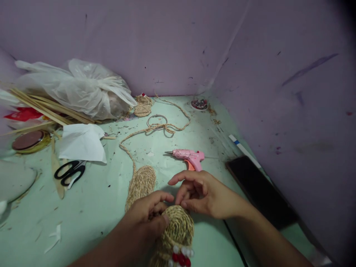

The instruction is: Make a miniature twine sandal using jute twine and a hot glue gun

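Note:
A small braided-straw slipper (178, 224) with red and white beads (181, 255) across it sits at the bottom middle. Along its left side, my left hand (148, 213) grips it, thumb on top and fingers curled at the edge. My right hand (198, 193) is at the slipper's far rounded end, thumb and a finger pinched at the rim, index finger stretched out above. Just beyond my left hand lies an oval braided-straw sole (141, 181), with a long straw cord (126, 148) running away from it. A pink glue gun (189, 155) rests behind my right hand.
Black scissors (71, 172) and white paper (83, 142) are on the left, near a tied plastic bag (91, 89). A ring (157, 116), another straw piece (143, 106) and a bead dish (199, 104) lie toward the wall. A dark phone-like slab (258, 189) is right.

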### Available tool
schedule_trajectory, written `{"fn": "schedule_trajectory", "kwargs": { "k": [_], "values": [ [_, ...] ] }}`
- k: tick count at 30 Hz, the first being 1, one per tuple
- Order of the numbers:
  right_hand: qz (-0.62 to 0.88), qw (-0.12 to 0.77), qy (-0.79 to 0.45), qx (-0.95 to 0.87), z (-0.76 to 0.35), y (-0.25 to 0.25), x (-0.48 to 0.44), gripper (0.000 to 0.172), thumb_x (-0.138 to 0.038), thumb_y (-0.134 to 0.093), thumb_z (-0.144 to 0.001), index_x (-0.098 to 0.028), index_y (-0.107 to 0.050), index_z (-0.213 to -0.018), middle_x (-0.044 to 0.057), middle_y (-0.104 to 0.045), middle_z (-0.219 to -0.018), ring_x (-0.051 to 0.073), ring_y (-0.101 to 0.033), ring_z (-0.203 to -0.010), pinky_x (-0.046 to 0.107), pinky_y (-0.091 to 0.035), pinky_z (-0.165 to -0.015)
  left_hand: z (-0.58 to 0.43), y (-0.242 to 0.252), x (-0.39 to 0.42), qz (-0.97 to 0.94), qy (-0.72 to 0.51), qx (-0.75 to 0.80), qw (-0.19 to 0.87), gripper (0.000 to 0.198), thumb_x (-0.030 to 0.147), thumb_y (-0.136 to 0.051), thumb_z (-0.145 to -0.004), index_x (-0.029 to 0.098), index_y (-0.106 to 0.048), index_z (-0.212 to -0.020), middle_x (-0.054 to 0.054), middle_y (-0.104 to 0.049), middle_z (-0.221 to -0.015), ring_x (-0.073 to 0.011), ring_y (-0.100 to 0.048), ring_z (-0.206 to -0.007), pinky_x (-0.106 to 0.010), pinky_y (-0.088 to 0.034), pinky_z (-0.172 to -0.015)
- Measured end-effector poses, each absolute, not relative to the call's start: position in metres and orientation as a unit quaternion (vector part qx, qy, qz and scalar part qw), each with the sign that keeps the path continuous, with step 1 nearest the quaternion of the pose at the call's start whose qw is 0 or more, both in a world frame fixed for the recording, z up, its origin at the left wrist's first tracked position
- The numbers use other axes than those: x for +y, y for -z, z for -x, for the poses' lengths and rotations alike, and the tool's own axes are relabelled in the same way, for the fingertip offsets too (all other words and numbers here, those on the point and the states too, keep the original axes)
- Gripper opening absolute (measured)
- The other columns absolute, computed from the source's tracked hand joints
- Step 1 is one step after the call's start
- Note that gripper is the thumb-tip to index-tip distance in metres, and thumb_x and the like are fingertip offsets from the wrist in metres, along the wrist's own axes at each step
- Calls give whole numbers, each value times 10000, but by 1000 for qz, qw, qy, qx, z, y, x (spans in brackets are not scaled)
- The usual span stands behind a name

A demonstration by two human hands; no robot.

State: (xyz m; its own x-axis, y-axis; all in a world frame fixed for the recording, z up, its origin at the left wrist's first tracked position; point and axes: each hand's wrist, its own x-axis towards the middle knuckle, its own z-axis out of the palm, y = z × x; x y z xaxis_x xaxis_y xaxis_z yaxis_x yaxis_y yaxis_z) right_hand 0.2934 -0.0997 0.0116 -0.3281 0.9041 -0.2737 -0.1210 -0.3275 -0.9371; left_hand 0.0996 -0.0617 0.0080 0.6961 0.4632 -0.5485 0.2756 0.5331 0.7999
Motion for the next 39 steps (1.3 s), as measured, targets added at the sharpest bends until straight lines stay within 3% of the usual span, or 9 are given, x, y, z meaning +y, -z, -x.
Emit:
{"fn": "schedule_trajectory", "kwargs": {
  "k": [8, 22, 39],
  "values": [
    [438, 379, -688, -437, -292, -6, -100, 336, -99, -648, -676, -191, -546, -983, -41, -649, -702, 69, -578, -601, 198, -416, -572, -100, -7, -62, -529, -71, 396, 747, 285, 273, -574, -736, 167, -572, -1000, 84, -336, -545, -82, -293, -488, -238, -198, -476],
    [478, 356, -616, -516, -287, -10, -101, 342, -58, -601, -652, -186, -553, -965, -35, -591, -721, 73, -521, -588, 215, -432, -554, -102, -5, -62, -551, -78, 393, 732, 275, 284, -549, -757, 154, -555, -1000, 90, -293, -537, -84, -258, -488, -240, -188, -477],
    [494, 345, -545, -582, -285, -12, -105, 374, -15, -566, -641, -165, -584, -982, -14, -581, -747, 89, -548, -634, 188, -445, -539, -106, -13, -61, -543, -74, 388, 741, 304, 316, -552, -728, 143, -541, -978, 106, -302, -502, -73, -260, -468, -234, -182, -469]
  ]
}}
